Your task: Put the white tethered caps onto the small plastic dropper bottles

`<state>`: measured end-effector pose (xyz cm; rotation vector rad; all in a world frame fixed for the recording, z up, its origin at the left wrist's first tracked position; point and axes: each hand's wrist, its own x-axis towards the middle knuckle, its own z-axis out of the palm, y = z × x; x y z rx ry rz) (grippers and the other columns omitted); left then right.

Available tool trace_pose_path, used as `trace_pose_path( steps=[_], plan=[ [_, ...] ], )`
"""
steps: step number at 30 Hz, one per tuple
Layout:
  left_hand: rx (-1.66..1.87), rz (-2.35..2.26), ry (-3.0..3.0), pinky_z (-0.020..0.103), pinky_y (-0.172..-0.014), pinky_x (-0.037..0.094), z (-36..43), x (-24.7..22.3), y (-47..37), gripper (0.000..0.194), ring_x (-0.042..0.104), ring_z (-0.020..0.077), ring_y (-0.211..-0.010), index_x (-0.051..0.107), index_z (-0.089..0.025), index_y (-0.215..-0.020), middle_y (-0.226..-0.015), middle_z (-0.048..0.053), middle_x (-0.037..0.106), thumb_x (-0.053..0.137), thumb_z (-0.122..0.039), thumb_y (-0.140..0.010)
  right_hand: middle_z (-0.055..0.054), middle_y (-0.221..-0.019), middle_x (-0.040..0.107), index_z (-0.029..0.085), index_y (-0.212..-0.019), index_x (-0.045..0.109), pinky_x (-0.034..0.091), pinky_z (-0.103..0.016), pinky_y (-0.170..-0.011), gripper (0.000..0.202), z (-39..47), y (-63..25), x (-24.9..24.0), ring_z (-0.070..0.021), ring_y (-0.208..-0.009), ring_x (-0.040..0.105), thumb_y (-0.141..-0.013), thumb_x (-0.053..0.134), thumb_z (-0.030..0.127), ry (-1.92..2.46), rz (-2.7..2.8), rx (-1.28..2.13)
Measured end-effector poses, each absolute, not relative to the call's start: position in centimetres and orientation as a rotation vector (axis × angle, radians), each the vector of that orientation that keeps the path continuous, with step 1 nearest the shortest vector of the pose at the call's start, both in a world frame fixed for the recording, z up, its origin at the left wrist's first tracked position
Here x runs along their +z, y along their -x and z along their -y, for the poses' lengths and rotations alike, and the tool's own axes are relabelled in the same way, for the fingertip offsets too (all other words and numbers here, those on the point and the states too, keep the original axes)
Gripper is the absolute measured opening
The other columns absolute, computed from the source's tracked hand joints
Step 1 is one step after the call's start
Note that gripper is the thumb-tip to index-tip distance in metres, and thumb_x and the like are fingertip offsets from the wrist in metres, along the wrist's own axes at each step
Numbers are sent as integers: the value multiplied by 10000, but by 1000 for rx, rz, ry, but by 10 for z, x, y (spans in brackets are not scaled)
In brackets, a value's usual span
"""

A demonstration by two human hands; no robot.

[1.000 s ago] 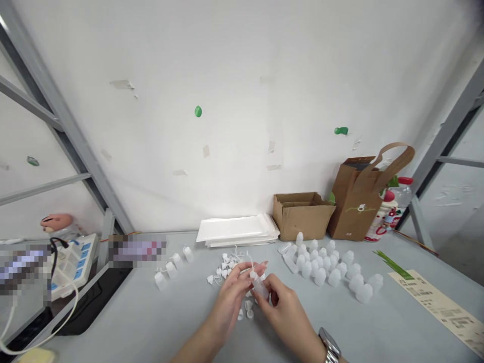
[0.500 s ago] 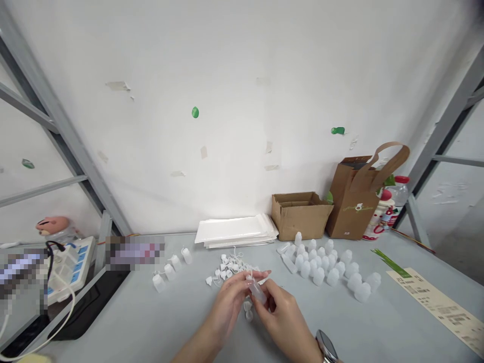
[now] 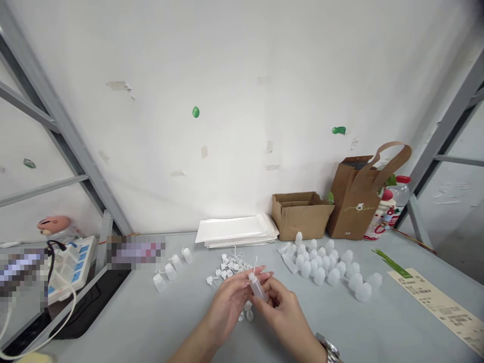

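The left hand's (image 3: 229,298) fingers are gripping a tilted bottle (image 3: 258,289) near its neck, and the right hand's (image 3: 286,305) fingers are gripping its lower part, above the tabletop (image 3: 147,325). Caps (image 3: 224,275) are lying beyond the left hand; other bottles (image 3: 319,276) are standing rightward.

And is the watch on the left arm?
No, the watch is on the right wrist, behind the right hand, while the arm behind the left hand is bare.

held bottle (image 3: 256,286) partly hidden by hands (image 3: 283,308), paper strip (image 3: 420,291) cut by right edge, print (image 3: 460,319) unreadable
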<state>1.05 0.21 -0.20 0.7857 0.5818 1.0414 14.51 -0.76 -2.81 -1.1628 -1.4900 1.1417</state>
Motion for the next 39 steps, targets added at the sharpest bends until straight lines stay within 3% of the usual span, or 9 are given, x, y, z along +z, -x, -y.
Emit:
trace_pose_path(
  steps=[15,31,39],
  plan=[
    [992,-595,-633,389,-973,293,-6,-4,-10,384,510,275,-1113,643,-95,-1043,-1047,140,672,489,-198,-707,99,-378,443,195,-566,407,207,-167,-318,413,1,-145,-20,-25,-294,305,-603,692,491,1047,1262,1520],
    [1007,-577,-690,383,-894,357,-4,-7,-9,361,521,283,-1088,622,-110,-1049,-1053,142,656,482,-178,-724,73,-387,521,184,-591,420,243,-147,-282,393,1,-147,-21,-31,-267,358,-620,715,443,901,1249,1697],
    [985,-607,-702,372,-886,380,1,-4,-15,303,576,264,-1019,621,-141,-1015,-1085,125,653,487,-166,-745,46,-435,558,143,-733,537,267,-152,-303,354,2,-149,-8,-38,-301,387,-647,704,443,767,1265,1783]
  ],
)
